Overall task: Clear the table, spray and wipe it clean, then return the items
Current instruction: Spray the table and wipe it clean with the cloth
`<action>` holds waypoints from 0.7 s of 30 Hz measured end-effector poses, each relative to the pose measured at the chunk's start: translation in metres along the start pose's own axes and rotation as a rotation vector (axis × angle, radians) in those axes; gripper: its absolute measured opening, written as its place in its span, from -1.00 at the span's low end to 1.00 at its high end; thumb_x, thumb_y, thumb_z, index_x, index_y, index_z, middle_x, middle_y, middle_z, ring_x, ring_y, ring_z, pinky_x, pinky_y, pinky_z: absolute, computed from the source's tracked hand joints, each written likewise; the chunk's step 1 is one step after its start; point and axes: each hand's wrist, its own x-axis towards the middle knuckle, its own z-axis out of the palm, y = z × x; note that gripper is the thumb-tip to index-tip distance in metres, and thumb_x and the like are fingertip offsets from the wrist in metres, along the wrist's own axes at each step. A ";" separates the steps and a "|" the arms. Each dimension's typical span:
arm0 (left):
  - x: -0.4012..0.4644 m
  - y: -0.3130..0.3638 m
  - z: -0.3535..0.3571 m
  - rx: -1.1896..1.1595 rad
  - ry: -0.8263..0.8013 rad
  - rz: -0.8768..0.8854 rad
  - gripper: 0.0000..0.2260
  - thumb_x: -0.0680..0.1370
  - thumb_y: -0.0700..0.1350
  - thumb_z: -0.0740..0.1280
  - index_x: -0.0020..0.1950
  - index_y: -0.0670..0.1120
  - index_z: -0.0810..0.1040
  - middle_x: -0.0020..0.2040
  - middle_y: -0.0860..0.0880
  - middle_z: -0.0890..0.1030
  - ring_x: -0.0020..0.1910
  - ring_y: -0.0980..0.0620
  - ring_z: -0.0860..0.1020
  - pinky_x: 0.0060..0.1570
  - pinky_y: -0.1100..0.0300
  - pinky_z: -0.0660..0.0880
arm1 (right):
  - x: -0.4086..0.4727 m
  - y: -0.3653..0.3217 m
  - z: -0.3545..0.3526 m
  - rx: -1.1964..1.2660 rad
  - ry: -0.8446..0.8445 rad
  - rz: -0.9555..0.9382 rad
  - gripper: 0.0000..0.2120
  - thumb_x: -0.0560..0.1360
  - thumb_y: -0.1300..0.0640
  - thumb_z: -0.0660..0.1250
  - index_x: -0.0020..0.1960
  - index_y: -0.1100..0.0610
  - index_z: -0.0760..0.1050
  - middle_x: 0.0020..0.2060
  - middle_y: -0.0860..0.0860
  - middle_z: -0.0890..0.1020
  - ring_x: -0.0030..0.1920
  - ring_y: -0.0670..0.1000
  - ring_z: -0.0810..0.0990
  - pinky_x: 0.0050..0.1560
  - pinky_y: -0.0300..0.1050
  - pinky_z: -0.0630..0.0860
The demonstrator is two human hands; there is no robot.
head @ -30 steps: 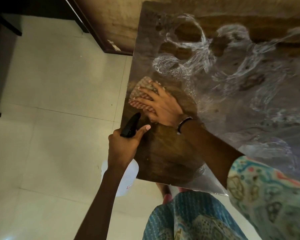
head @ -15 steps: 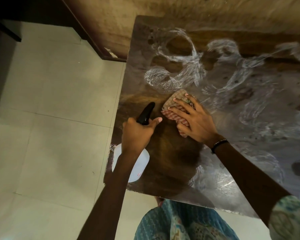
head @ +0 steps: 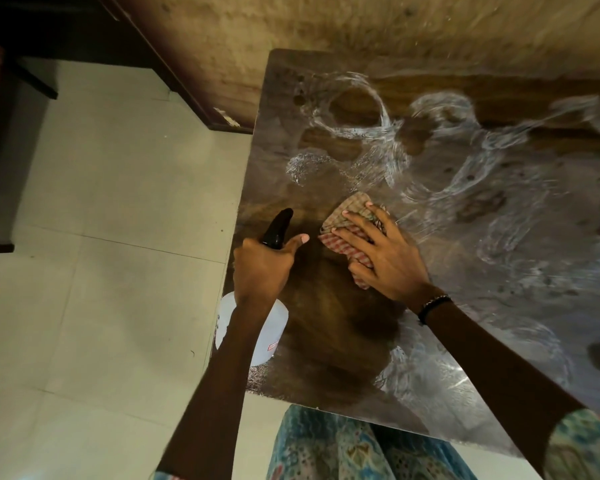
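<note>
I see the checked cloth [head: 347,230] lying flat on the table [head: 326,358], near its left edge and about midway along it, and my right hand [head: 383,254] presses down on it with fingers spread and nearly straight, the palm covering the cloth's near half. Just left of it, my left hand [head: 262,266] grips the neck of the spray bottle [head: 257,336], fingers wrapped round it and the thumb pointing toward the cloth; the black nozzle [head: 278,226] sticks out above the knuckles, and the white body hangs below the wrist, over the table's left edge. The two hands are close but not touching. The tabletop is dark and glossy, with whitish smeared streaks [head: 388,140] curling across its far and right parts, while the patch nearer me, around the hands, looks darker and mostly free of streaks. A dark beaded bracelet [head: 432,308] sits on my right wrist. To the left lies a pale tiled floor [head: 101,271], and a rough tan wall [head: 326,32] runs behind the table. A patterned blue-green garment [head: 343,448] shows at the bottom.
</note>
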 end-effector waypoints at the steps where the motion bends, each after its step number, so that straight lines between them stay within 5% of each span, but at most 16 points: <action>1: 0.000 0.000 -0.002 0.010 0.031 0.005 -0.39 0.29 0.23 0.47 0.10 -0.21 0.50 -0.10 -0.04 0.60 -0.02 -0.16 0.62 -0.07 0.16 0.48 | 0.000 0.000 0.000 -0.001 -0.004 0.001 -0.48 0.50 -0.20 0.05 0.44 -0.11 0.28 0.46 -0.03 0.31 0.47 0.21 0.19 0.29 0.16 0.39; 6: 0.007 -0.005 -0.014 0.004 0.032 0.018 -0.47 0.30 0.20 0.48 0.01 -0.21 0.55 -0.05 -0.17 0.65 0.00 -0.19 0.61 0.00 0.06 0.53 | 0.000 0.001 0.001 -0.019 -0.009 -0.006 -0.47 0.50 -0.20 0.05 0.44 -0.10 0.27 0.46 -0.02 0.31 0.47 0.21 0.18 0.30 0.16 0.38; 12: 0.020 -0.013 -0.036 -0.011 0.059 0.000 -0.54 0.32 0.19 0.48 -0.01 -0.15 0.61 -0.30 -0.05 0.56 -0.26 -0.09 0.56 -0.22 0.17 0.43 | 0.004 0.001 -0.002 -0.010 -0.049 -0.014 -0.47 0.48 -0.19 0.06 0.42 -0.09 0.30 0.45 0.00 0.32 0.46 0.23 0.19 0.24 0.20 0.45; 17: 0.034 -0.026 -0.051 -0.058 -0.030 -0.023 -0.65 0.29 0.19 0.49 -0.16 -0.02 0.53 -0.26 -0.03 0.59 -0.21 -0.08 0.56 -0.07 0.06 0.55 | 0.034 0.010 -0.011 0.032 -0.082 -0.012 -0.41 0.49 -0.23 0.02 0.46 -0.05 0.25 0.48 0.05 0.26 0.47 0.29 0.12 0.30 0.36 0.34; 21: 0.044 -0.030 -0.064 -0.132 -0.052 0.019 -0.63 0.23 0.24 0.48 -0.11 0.04 0.61 -0.29 -0.05 0.65 -0.22 -0.07 0.62 -0.21 0.22 0.47 | 0.097 -0.005 -0.019 0.020 0.032 0.125 -0.46 0.54 -0.17 0.13 0.48 -0.06 0.22 0.49 0.04 0.24 0.47 0.27 0.10 0.25 0.30 0.41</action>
